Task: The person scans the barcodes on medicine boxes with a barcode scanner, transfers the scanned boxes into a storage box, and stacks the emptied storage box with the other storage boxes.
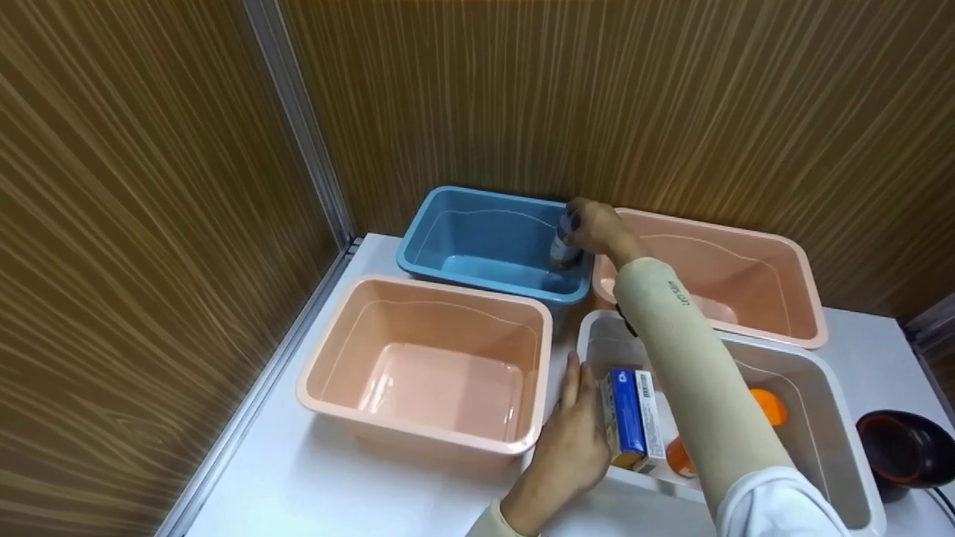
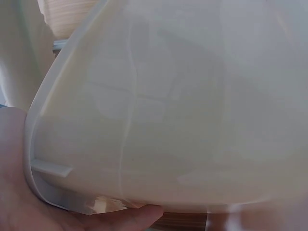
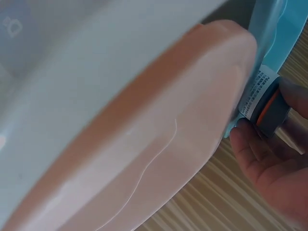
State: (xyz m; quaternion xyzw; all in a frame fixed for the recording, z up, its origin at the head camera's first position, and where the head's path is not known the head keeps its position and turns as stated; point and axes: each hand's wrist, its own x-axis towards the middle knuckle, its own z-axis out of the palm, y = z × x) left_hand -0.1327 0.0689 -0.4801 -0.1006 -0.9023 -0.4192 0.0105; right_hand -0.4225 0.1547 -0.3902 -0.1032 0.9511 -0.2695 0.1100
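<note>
My right hand (image 1: 599,227) grips a small bottle (image 3: 260,96) by its dark cap, which has an orange ring. A white printed label wraps the bottle's body. In the head view the bottle hangs tilted inside the right end of the blue bin (image 1: 462,231). My left hand (image 1: 567,447) rests along the left side of the white bin (image 1: 847,447), fingers extended, touching its rim. Inside that bin stand a blue box (image 1: 627,410) and a white box (image 1: 649,421), with an orange round thing (image 1: 768,406) and an orange-red thing (image 1: 680,457) partly behind my right arm.
A peach bin (image 1: 425,440) sits at the front left. Another peach bin (image 1: 806,298) stands to the right of the blue one, behind the white bin. A black rounded object (image 1: 921,451) with a cable is at the far right. Wood-patterned panels (image 1: 462,97) enclose the white table (image 1: 246,477).
</note>
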